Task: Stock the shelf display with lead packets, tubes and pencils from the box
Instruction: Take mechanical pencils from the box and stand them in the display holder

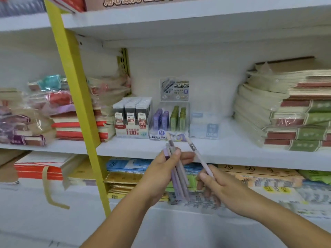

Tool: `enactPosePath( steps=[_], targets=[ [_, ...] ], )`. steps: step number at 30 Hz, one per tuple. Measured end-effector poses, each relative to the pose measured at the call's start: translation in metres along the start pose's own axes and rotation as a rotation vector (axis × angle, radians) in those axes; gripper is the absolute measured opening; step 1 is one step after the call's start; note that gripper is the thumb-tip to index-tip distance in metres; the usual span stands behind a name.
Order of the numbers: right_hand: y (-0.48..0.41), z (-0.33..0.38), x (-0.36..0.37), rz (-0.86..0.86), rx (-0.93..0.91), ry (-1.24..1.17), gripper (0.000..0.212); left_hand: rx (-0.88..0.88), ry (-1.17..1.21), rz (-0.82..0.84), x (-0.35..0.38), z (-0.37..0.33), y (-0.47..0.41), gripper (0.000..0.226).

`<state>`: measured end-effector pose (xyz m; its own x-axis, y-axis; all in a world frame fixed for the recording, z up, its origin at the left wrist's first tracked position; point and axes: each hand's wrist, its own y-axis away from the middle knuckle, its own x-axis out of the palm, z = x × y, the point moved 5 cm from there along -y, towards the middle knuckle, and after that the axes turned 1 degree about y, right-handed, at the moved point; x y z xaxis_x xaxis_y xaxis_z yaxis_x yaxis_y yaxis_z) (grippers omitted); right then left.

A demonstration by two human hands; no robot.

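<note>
Bundle (176,176) of slim, smooth lilac pencils gripped in left hand (161,174); right hand (220,187) fingers (206,177) pinch one pencil (200,158).

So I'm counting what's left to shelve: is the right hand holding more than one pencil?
No, the right hand pinches a single lilac pencil, while the left hand grips the bundle of pencils.
</note>
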<state>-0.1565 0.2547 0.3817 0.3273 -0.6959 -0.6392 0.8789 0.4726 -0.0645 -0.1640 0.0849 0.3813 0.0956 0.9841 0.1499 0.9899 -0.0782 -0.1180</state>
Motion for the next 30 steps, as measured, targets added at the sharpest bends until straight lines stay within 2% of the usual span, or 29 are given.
enactPosePath(
  steps=[2,7,10,17,19,21,23,30],
  targets=[
    [-0.002,-0.003,-0.002,-0.066,-0.022,0.051,0.037,0.026,0.014,-0.031,-0.004,0.002,-0.003,0.031],
    [-0.015,0.016,-0.001,-0.179,-0.118,-0.067,0.034,0.086,-0.025,0.008,0.003,-0.004,0.0,0.028],
    [-0.017,0.025,0.01,-0.131,-0.143,-0.045,0.04,0.098,0.061,-0.028,0.0,-0.01,0.001,0.017],
    [-0.016,0.025,0.017,-0.062,-0.122,-0.032,0.041,0.068,0.17,0.014,-0.002,-0.012,0.0,0.037],
    [-0.015,0.028,0.004,-0.124,-0.13,-0.094,0.036,0.084,0.147,0.018,-0.002,-0.015,-0.002,0.027],
    [-0.017,0.033,-0.017,-0.267,-0.148,-0.239,0.025,0.09,0.105,0.033,-0.001,-0.02,-0.005,0.019],
    [-0.023,0.042,-0.033,-0.364,-0.179,-0.324,0.023,0.1,0.068,0.061,0.004,-0.025,-0.009,0.013],
    [-0.052,0.074,-0.062,-0.355,-0.248,-0.436,0.022,0.134,0.063,0.058,0.017,-0.037,-0.035,0.009]
  ],
)
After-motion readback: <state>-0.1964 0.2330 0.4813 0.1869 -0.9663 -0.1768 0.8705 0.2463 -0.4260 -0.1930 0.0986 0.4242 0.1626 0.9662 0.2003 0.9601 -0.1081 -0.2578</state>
